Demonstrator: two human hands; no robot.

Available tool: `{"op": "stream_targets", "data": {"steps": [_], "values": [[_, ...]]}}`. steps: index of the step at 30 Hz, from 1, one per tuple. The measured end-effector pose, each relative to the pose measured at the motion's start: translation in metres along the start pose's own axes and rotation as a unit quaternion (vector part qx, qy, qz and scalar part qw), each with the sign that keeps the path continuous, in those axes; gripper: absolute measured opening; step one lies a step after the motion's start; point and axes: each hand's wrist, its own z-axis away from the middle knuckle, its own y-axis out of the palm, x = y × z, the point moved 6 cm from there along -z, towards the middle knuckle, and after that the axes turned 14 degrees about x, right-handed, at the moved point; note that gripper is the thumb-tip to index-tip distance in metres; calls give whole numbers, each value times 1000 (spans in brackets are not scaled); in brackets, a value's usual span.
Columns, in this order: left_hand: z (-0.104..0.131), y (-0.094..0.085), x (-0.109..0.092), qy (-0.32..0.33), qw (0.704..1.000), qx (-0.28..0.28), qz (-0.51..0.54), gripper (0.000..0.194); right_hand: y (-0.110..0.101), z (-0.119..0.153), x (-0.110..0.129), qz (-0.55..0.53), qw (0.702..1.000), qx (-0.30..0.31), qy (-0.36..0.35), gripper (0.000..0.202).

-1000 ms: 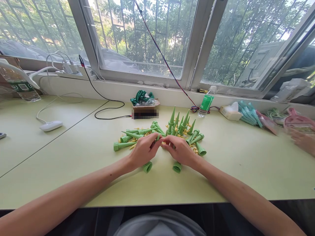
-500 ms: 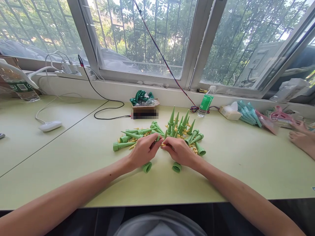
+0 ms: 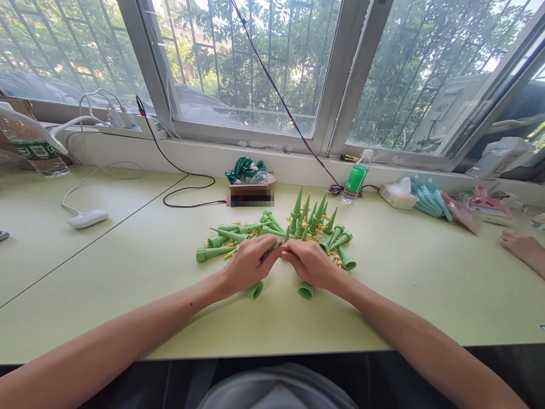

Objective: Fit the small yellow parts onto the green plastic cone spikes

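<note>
Over the middle of the table, my left hand [image 3: 251, 262] is closed around a green piece, of which only a small part shows at the fingertips. My right hand [image 3: 310, 262] is pinched, its fingertips touching those of the left; a bit of yellow shows there, mostly hidden. Behind the left hand lie green spikes [image 3: 215, 251] with small yellow pieces among them. Several green cones [image 3: 297, 207] stand upright behind the right hand, with more lying to their right. One green cap [image 3: 255, 290] rests below my left hand, another green cap [image 3: 305, 291] below my right.
A small cardboard box [image 3: 251, 193] with green plastic stands behind the pile. Further right are a water bottle [image 3: 355, 180], a tissue pack [image 3: 398, 194] and blue packets [image 3: 426, 196]. Another person's hand [image 3: 522, 247] rests at the right edge. A white device [image 3: 87, 218] lies left.
My hands have drawn slightly closer together, fingertips now meeting. At the right edge, one of the other person's hands has moved out of view or blurred away.
</note>
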Motion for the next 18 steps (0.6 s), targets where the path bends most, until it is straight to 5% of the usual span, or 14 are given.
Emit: {"op": "stream_targets", "data": {"steps": [9, 18], "values": [[1, 2, 1, 0, 1000, 2, 2, 16, 0, -2, -1, -17, 1000, -3, -6, 30], [2, 3, 12, -65, 998, -26, 4, 18, -1, -1, -8, -47, 997, -46, 30, 6]]}}
